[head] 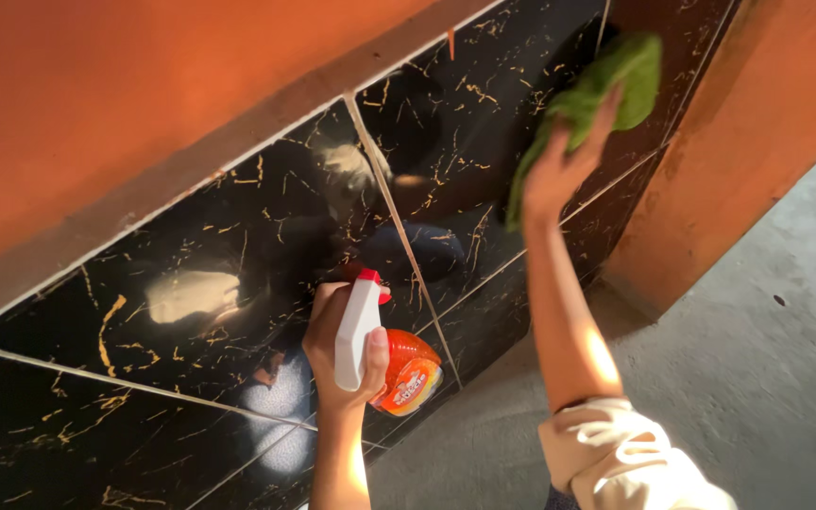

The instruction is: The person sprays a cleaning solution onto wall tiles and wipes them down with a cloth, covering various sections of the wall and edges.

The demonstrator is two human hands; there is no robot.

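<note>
Wall: upper part painted orange, a pale band along its lower edge. Below it, tiles: large, glossy black squares with thin gold veining, split by light grout lines; the surface mirrors bright patches and a dim reflection of the person. Floor: bare grey concrete at right, meeting the foot of the tiles. Sleeve: cream fabric, pushed up on the right forearm, low in the view. Cloth: green, crumpled, soft-textured, pressed flat to the upper tiles near the orange corner, a tail of it hanging down past the wrist. Right hand: raised, fingers bunched over the cloth, holding it against the tile. Spray bottle: orange rounded body with a label, white trigger head, small red nozzle tip; it sits low centre, just in front of the tiles, nozzle toward them. Left hand: fingers wrapped tight round the white neck, thumb across the front.
</note>
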